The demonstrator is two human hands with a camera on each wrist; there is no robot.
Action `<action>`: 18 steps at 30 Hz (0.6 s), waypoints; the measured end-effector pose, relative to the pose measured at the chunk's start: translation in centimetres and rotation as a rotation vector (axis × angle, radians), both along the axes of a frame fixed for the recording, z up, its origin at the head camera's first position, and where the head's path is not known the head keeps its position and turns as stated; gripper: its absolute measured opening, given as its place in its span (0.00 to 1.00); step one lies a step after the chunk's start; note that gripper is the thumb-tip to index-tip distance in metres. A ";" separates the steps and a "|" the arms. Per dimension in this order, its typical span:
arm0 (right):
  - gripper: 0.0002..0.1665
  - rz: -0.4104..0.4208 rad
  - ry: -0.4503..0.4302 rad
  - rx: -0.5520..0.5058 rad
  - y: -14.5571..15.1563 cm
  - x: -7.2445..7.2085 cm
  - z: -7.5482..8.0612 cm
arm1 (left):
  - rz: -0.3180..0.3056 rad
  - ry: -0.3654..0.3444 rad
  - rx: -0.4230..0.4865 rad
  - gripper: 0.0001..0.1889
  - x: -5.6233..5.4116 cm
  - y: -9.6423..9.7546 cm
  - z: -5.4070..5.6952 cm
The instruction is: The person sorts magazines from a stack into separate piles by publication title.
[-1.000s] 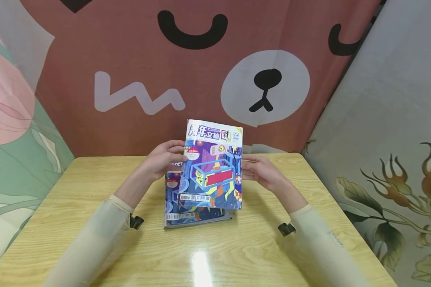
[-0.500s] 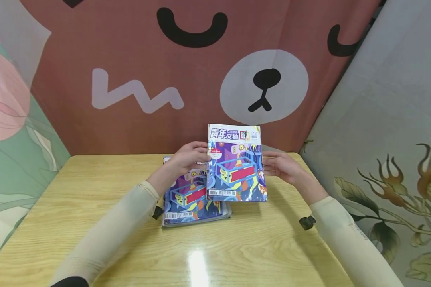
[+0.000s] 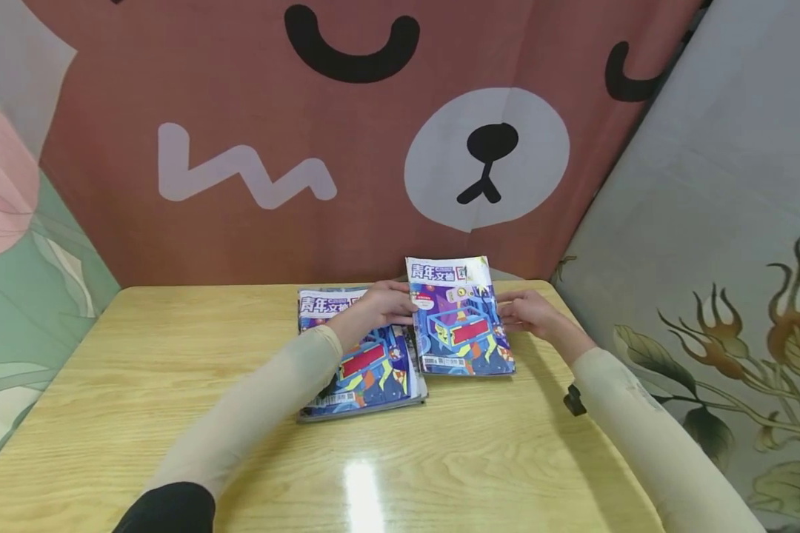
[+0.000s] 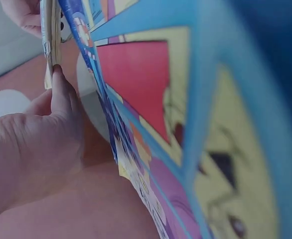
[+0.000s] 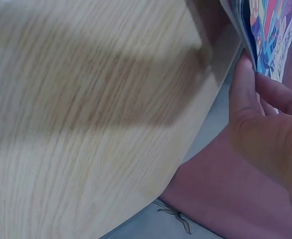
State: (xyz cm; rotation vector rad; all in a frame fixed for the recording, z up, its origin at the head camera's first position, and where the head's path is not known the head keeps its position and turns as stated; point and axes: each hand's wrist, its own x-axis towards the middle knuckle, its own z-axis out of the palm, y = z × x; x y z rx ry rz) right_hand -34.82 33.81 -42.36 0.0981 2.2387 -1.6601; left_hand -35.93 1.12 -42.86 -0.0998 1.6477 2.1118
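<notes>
Both hands hold a magazine (image 3: 463, 326) with a blue and purple cover by its two sides, at the back right of the table. My left hand (image 3: 388, 303) grips its left edge; in the left wrist view that hand (image 4: 41, 129) meets the pages' edge. My right hand (image 3: 532, 312) pinches the right edge, thumb and fingers on either side, as the right wrist view of the hand (image 5: 268, 119) shows. Beside it, partly under my left forearm, lies a stack of magazines (image 3: 387, 385) with the same cover on top. Whether the held magazine touches the table is unclear.
The wooden table (image 3: 240, 459) has its back edge against a reddish backdrop (image 3: 240, 244) with a bear's face. A grey flowered cloth (image 3: 707, 296) hangs along the right side. Pale green printed cloth (image 3: 13, 333) borders the left.
Both hands have carried the magazine rightward from above the stack and, lately, lowered it toward the table beside the stack. More of the stack's cover now shows.
</notes>
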 end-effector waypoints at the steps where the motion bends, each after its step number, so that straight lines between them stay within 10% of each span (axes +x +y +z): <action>1: 0.30 -0.005 -0.002 0.021 0.0 -0.1 -0.1 | -0.001 0.002 -0.003 0.28 -0.1 0.3 -0.1; 18: 0.24 -0.198 0.058 0.270 -2.6 -0.2 -0.6 | -0.047 0.022 -0.179 0.25 -1.4 2.5 -1.0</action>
